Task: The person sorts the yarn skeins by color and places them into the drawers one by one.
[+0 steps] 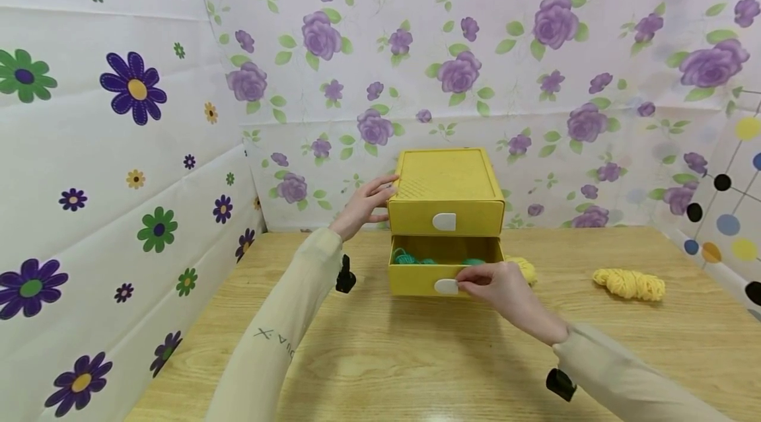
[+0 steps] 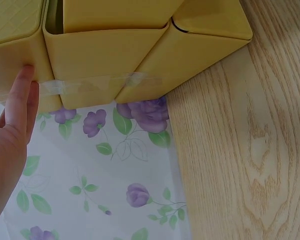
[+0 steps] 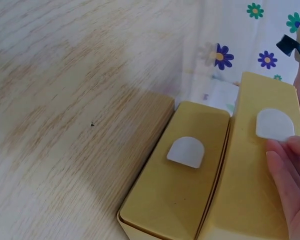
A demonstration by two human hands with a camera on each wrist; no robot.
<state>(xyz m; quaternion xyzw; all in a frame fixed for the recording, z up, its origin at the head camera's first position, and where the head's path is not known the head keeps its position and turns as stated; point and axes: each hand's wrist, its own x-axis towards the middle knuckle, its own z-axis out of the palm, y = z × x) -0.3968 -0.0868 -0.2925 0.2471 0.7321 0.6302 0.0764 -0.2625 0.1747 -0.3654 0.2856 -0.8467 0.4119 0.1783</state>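
Note:
A yellow drawer cabinet [image 1: 446, 174] stands near the back of the table, and the left wrist view shows three tiers. Its middle drawer [image 1: 413, 282] is pulled partly out, with teal yarn [image 1: 405, 258] inside. My right hand [image 1: 508, 293] pinches that drawer's white handle [image 3: 275, 125] between thumb and fingers. On the cabinet's left side, my left hand [image 1: 364, 206] rests its extended fingers [image 2: 21, 95] against the top tier. The top drawer [image 1: 410, 217] is closed. Below the pulled-out one, the bottom drawer [image 3: 190, 185] sits flush in the right wrist view.
A yellow yarn skein [image 1: 629, 284] lies on the wooden table [image 1: 416, 369] at the right. Another yellow skein [image 1: 524, 269] is partly hidden beside the cabinet by my right hand. Flowered sheets [image 1: 368, 45] hang behind and to the left.

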